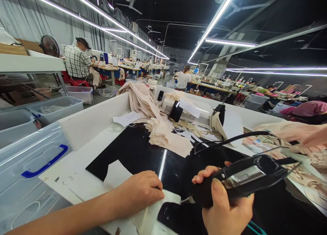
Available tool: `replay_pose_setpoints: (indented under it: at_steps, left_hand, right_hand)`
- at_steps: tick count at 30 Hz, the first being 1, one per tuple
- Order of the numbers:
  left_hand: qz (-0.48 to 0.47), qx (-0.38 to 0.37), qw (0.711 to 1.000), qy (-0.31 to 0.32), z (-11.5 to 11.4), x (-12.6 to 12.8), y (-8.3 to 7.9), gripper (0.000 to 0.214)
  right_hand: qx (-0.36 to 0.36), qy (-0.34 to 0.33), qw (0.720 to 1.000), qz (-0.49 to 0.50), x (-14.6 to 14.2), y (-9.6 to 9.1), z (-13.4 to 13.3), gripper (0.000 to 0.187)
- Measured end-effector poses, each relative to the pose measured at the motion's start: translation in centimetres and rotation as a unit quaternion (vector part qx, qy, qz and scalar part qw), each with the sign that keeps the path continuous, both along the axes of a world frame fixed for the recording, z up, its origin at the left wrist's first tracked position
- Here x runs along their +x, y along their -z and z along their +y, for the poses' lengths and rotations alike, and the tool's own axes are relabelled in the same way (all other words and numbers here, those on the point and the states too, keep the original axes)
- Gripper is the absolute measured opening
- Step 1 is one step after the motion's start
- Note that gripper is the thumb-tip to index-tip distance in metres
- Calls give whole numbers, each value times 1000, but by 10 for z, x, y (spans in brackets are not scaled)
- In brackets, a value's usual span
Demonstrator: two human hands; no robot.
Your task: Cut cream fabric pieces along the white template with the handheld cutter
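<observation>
My right hand [227,211] is wrapped round a black corded electric hand tool [245,177] with a silver plate on its side. A thin metal tip reaches from its lower left end towards a white sheet [170,196]. My left hand [143,190] lies on that sheet, fingers curled and pressed together at its edge. Below the tool's tip lies a dark shape with a rounded end [181,216], its material unclear. Another white paper piece [117,172] sticks out behind my left hand. Both hands are over the glossy black board [122,153].
Stacked beige fabric pieces [168,136] lie ahead, beside a white slotted machine [194,114]. The cord [237,136] arches right towards more fabric scraps [316,160]. A low white wall [97,117] edges the table. Clear plastic bins [33,173] stand left; people sit at sewing machines beyond.
</observation>
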State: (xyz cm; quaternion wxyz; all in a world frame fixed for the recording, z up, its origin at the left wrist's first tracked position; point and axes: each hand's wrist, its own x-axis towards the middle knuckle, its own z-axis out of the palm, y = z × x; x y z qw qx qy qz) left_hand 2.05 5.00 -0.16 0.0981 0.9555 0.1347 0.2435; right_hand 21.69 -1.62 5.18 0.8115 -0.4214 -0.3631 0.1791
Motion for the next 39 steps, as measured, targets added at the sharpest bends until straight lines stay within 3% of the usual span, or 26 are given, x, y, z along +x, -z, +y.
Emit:
replay_pose_setpoints:
  at_steps: [7, 12, 23, 39]
  left_hand:
    - [7, -9, 999, 35, -2, 3, -8, 19]
    - [67, -21, 997, 13, -8, 7, -18, 20]
    - [38, 1, 999, -14, -15, 7, -10, 27]
    - [-2, -6, 1000, 16, -10, 0, 5, 25]
  right_hand:
    - [-4, 1, 1000, -12, 6, 5, -1, 45]
    - [-5, 2, 1000, -18, 6, 6, -4, 44]
    - [7, 13, 1000, 6, -2, -5, -3, 42]
    - [-12, 20, 999, -30, -6, 1, -2, 40]
